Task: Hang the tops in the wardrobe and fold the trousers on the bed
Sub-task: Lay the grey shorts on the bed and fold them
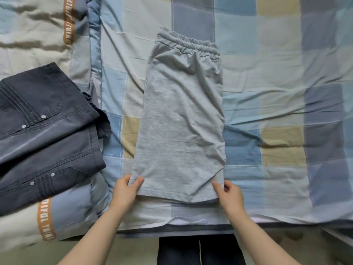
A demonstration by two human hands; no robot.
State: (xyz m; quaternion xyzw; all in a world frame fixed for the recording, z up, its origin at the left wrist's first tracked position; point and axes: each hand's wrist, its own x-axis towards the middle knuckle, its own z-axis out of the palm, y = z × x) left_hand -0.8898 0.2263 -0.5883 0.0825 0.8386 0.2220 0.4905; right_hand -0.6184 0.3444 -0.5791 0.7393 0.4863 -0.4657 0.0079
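Grey jersey shorts (181,119) lie folded in half lengthwise on the checked bed sheet (267,92), elastic waistband at the far end and leg hems toward me. My left hand (125,192) pinches the near left hem corner between thumb and fingers. My right hand (228,194) pinches the near right hem corner. Both hands grip the cloth at the bed's front edge.
Dark navy trousers (45,131) with metal rivets lie folded on a quilt (34,35) at the left. The quilt carries an orange lettered stripe. The checked sheet spreads to the right of the shorts. My dark-clad legs (200,249) stand against the bed's front edge.
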